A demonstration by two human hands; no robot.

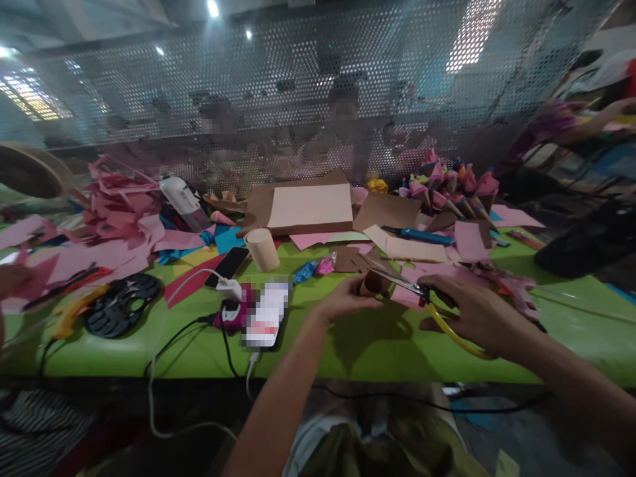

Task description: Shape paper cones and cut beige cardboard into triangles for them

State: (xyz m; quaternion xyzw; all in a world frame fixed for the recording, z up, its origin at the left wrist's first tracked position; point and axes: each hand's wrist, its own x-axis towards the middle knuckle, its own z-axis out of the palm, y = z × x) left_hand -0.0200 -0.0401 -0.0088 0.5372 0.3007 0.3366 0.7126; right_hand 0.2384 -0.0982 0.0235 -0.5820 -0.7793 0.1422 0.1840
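Note:
My left hand (342, 301) is closed around a small brown paper cone (372, 283), held just above the green table (377, 344). My right hand (472, 311) grips yellow-handled scissors (412, 288); their blades reach left and meet the cone's upper edge. Both hands hover near the table's front edge, right of centre.
A phone (265, 315) on a white cable lies left of my hands, with a second black phone (227, 266) and a tape roll (262, 249) behind it. Pink paper scraps (119, 212), brown card sheets (311, 207), a blue cutter (422, 236) and finished paper cones (452, 189) crowd the back. A perforated screen (318, 93) walls off the far side.

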